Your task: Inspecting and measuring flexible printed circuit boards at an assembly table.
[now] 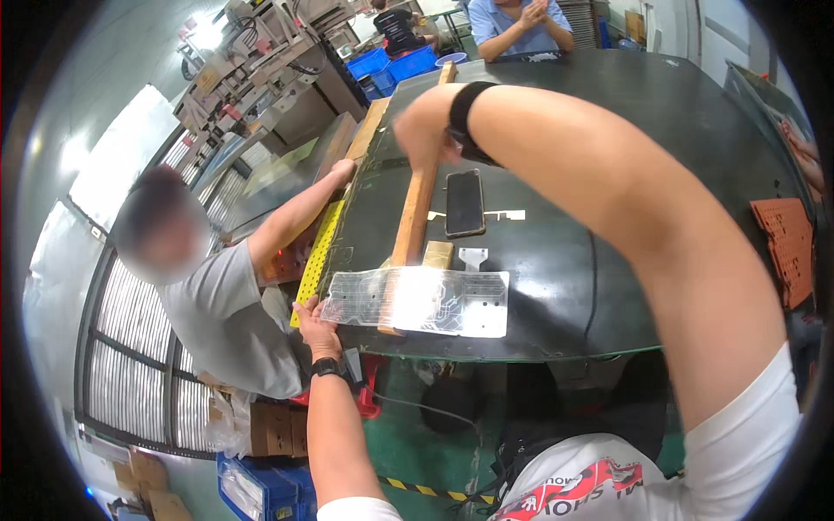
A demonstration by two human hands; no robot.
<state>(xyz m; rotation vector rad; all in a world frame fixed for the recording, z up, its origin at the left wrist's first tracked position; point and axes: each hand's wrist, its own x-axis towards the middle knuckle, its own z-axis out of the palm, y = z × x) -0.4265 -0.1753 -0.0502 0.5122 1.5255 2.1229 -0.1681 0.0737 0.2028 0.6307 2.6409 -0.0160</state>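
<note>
My left hand (318, 332) pinches the left end of a clear, shiny film sheet with printed circuit lines (360, 300). The sheet lies near the table's front edge, across the near end of a long wooden bar (415, 217), and light glares off its middle. Farther along that bar is my right hand (426, 130), my arm reaching far over the table. Motion smears its fingers, so whether it touches the wood or holds anything is unclear. A small tan block (439, 254) and a whitish tab (473, 258) show just beyond the sheet.
On the dark table (556, 295) lie a black phone (465, 202) and a thin pale strip (506, 214) beside it. A co-worker in grey (221, 308) reaches to the table's left edge near a yellow perforated strip (319, 252). Another person sits opposite. An orange perforated panel (782, 247) stands at right.
</note>
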